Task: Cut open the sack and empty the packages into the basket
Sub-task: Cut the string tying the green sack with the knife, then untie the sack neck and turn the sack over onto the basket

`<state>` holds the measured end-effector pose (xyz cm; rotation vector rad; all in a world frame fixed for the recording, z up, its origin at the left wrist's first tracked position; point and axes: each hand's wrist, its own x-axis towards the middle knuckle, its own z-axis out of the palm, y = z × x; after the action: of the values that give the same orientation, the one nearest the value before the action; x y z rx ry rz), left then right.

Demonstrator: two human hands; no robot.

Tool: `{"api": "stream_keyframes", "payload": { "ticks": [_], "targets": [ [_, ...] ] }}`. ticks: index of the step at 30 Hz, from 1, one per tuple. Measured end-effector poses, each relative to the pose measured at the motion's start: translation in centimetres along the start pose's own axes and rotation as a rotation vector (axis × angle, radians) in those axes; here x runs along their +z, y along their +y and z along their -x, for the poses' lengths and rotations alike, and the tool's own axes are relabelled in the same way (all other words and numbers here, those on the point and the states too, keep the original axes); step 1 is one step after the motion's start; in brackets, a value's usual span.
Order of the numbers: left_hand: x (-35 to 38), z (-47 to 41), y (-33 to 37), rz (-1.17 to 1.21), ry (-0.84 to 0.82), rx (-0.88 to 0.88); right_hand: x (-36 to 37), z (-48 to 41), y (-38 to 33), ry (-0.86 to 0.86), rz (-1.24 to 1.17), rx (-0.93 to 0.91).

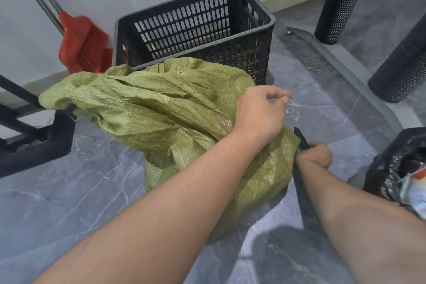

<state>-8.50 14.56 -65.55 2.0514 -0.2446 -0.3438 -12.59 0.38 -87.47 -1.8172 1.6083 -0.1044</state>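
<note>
1. Gripping the bunched neck of the crumpled green woven plastic sack [166,108] at centre frame: left hand [259,114], fingers curled, thumb and forefinger pinching what looks like a thin pale thread just above the fabric, probably stitching pulled from the closure.
2. Clenched around a dark-handled cutter [300,138] at right of centre: right hand [315,154], with the tool's tip pointing up along the sack's right flank, touching or just beside the weave; blade itself too small to make out.
3. Standing on the grey marbled tile floor [92,180], bulging below and slack above: the sack, apparently held upright by the left hand so the cutter can work near the tied top.
4. Waiting directly behind the sack in the upper middle of the frame, apparently empty: black slotted plastic basket [265,23], close enough that tipping the sack forward should drop the packages in.
5. No packages visible yet; contents hidden inside the sack.
6. Leaning against the wall at upper left: red plastic broom [80,41].
7. Sitting at the right edge: black-lined bin [396,168] holding some printed wrapper, its lettering unreadable.
8. No brand, label or legible writing on the sack or basket; faint marks on the wall at top are too blurred to read.
</note>
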Motion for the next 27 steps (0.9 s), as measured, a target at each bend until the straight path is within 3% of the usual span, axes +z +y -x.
{"api": "stream_keyframes", "payload": {
  "ticks": [10, 14, 16, 18, 22, 27],
  "targets": [
    [-0.3, 0.5, 0.4, -0.001, 0.014, 0.054, -3.2, 2.9, -1.1, -0.027, -0.055, 0.012],
    [-1.5, 0.9, 1.5, -0.013, 0.03, 0.059, -6.7, 6.6, -5.7, -0.026, -0.272, -0.072],
    [-1.8, 1.0, 2.0, -0.023, 0.04, 0.055, -8.3, 8.5, -7.5, -0.119, -0.492, -0.15],
    [-1.8, 1.1, 2.7, -0.013, 0.054, 0.056, -9.8, 9.8, -8.7, -0.316, -0.727, -0.212],
    [-1.5, 1.7, 4.6, 0.112, 0.05, 0.039, -14.1, 12.1, -9.8, -0.501, -0.832, -0.311],
    [-0.1, 2.2, 6.3, 0.248, -0.011, 0.065, -17.9, 12.4, -8.8, -0.361, -0.795, -0.452]
  ]
}}
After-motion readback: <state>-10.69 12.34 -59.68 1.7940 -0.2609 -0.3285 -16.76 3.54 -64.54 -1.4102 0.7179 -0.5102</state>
